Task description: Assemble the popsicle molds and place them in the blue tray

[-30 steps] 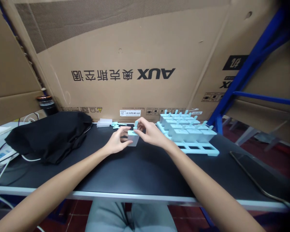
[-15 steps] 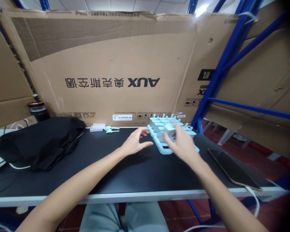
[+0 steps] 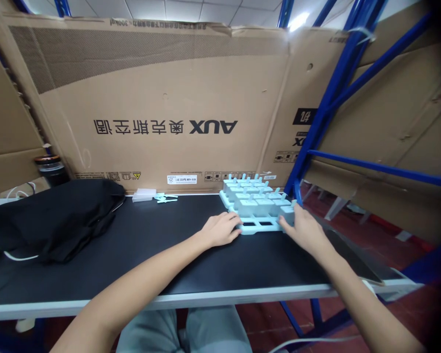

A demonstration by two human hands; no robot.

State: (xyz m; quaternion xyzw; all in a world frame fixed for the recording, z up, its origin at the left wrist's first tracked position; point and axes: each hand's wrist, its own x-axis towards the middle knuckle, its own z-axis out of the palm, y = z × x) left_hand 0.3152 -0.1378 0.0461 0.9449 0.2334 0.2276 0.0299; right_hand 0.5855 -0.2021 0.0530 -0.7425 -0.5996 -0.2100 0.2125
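A light blue popsicle mold rack (image 3: 255, 229) lies toward the back right of the black tabletop. Several popsicle molds (image 3: 247, 208) with upright stick handles fill its rear rows, while openings show along the front row. At the front left corner, my left hand (image 3: 220, 229) has its fingers curled on the rack's edge. Thumb and fingers of my right hand (image 3: 308, 233) grip a single popsicle mold (image 3: 287, 212) at the front right corner; whether it is fully seated there I cannot tell, since the hand covers part of it.
Pale translucent pieces (image 3: 144, 195) and several loose blue sticks (image 3: 165, 198) lie along the back edge. Black cloth (image 3: 55, 215) and a dark jar (image 3: 52, 170) occupy the left. A phone (image 3: 356, 257) rests at right, beside a blue rack post (image 3: 318, 132). Cardboard (image 3: 161, 88) stands behind.
My right hand has moved right and toward me with the mold, to the rack's front right corner. My left hand has come down onto the rack's front left corner.
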